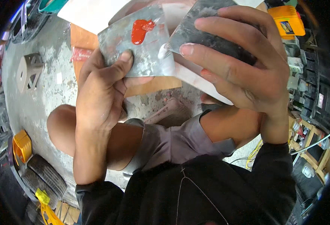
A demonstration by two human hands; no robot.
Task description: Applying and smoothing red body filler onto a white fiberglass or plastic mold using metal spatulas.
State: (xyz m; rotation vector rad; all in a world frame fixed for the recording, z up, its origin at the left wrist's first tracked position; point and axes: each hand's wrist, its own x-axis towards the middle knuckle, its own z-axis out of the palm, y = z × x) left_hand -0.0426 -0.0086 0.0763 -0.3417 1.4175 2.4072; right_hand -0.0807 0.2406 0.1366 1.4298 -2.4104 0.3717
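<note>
Grey plate point(149, 62) thumb-pinched in left hand point(102, 82); dark plate point(206, 37) gripped by arched right hand point(249, 67).

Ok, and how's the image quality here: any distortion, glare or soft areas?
Head view: fisheye bending, black corners; same head view: glossy red paste shows small highlights on the flat grey metal plate, and the flat white panel looks nearly washed out; head view again: the black rubber tyre near the left rim looks softer than the bare left hand.

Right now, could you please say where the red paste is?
In the head view, the red paste sits on the gray plate in the left hand, left of the dark plate in the right hand.
</note>
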